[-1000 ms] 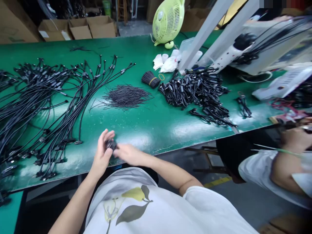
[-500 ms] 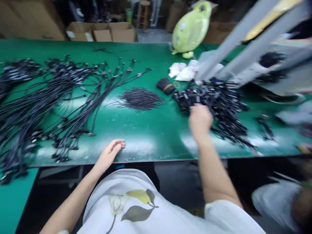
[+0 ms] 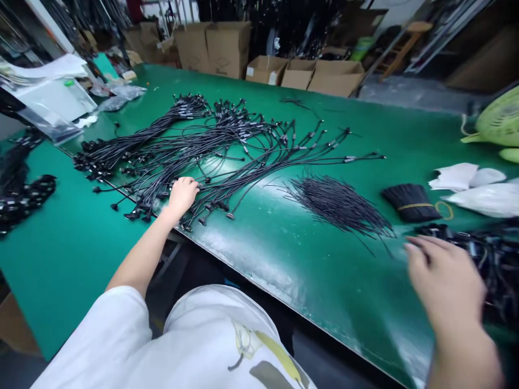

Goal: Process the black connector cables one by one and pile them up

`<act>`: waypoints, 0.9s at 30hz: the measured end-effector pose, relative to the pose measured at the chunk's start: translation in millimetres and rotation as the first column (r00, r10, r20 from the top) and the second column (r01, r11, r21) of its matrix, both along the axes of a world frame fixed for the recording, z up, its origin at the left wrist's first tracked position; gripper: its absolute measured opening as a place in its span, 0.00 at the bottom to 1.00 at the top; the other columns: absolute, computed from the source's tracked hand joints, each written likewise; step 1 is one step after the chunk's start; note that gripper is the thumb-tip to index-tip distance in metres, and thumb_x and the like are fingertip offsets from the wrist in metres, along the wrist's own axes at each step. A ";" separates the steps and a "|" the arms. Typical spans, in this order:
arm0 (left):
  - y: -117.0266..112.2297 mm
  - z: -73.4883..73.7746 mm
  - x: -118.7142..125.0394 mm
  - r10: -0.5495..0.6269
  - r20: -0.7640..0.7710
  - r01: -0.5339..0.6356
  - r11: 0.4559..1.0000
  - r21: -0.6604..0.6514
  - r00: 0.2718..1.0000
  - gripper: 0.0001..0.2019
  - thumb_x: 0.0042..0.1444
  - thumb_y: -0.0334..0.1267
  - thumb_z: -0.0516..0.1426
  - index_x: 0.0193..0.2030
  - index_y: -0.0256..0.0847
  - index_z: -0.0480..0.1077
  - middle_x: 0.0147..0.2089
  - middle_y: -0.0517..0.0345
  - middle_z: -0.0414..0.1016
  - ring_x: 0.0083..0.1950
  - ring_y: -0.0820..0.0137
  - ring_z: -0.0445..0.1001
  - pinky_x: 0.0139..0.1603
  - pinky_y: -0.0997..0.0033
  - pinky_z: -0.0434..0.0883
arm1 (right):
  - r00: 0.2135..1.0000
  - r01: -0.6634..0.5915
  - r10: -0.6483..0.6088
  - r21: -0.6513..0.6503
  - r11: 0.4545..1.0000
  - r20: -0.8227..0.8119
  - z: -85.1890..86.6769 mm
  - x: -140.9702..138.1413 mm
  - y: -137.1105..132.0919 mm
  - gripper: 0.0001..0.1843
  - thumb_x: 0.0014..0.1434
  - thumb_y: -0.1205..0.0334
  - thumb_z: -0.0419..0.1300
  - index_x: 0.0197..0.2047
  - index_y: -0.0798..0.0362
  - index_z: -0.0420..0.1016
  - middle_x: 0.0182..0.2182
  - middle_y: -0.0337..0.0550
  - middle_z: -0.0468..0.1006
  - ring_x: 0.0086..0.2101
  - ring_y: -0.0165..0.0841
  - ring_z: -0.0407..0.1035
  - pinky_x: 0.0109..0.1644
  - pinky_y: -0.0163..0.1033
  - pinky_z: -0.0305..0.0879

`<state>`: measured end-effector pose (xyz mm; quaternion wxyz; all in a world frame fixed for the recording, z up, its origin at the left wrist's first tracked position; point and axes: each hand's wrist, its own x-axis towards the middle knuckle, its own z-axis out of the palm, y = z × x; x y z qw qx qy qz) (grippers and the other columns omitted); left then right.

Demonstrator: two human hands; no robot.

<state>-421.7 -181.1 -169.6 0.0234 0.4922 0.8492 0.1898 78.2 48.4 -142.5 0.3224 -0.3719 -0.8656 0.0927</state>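
My left hand (image 3: pixel 182 197) rests on a wide spread of long black cables (image 3: pixel 227 146) with small connectors at their ends, and its curled fingers hide what lies beneath. My right hand (image 3: pixel 444 281) is blurred, with its fingers apart. It sits at the edge of a heap of black cable parts (image 3: pixel 494 265), which runs out of view at the right. Between the hands lies a loose fan of thin black wires (image 3: pixel 336 205). Just beyond my right fingertips is a tight bundle of black wires (image 3: pixel 409 202) with a yellow band.
The cables lie on a long green workbench (image 3: pixel 308 270), whose near edge runs diagonally below my hands. A green fan (image 3: pixel 500 121) and white bags (image 3: pixel 488 199) stand at the right. Cardboard boxes (image 3: pixel 304 75) sit beyond the far edge. More black cable parts (image 3: pixel 24 189) lie at the left.
The view has swung left. My left hand has moved from the bench edge onto the spread cables. My right hand is lower in view, at the heap's edge rather than over it.
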 end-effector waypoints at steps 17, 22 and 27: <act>-123.3 86.6 42.0 -0.279 0.769 -0.082 0.916 0.394 0.574 0.12 0.57 0.49 0.58 0.33 0.43 0.74 0.31 0.54 0.73 0.30 0.67 0.70 0.31 0.68 0.70 | 0.908 -0.339 0.350 -0.086 0.937 0.230 40.1 -314.7 5.1 0.15 0.63 0.67 0.54 0.24 0.61 0.69 0.25 0.36 0.74 0.29 0.20 0.69 0.38 0.26 0.62; -144.8 41.4 7.6 -0.013 0.914 -0.554 0.791 0.258 0.406 0.13 0.52 0.49 0.63 0.29 0.41 0.73 0.33 0.59 0.75 0.32 0.72 0.69 0.30 0.73 0.69 | 0.952 -0.283 0.283 -0.015 0.959 0.115 107.8 -296.8 35.1 0.12 0.64 0.66 0.50 0.36 0.63 0.73 0.31 0.38 0.78 0.33 0.22 0.70 0.39 0.29 0.62; -119.9 29.3 29.3 -0.103 0.994 -0.618 0.779 0.102 0.034 0.10 0.56 0.40 0.61 0.29 0.36 0.71 0.32 0.55 0.75 0.27 0.77 0.69 0.23 0.80 0.67 | 0.981 -0.105 0.086 0.107 0.989 0.173 155.0 -266.3 13.2 0.22 0.62 0.46 0.51 0.27 0.56 0.67 0.37 0.43 0.79 0.44 0.40 0.73 0.39 0.47 0.58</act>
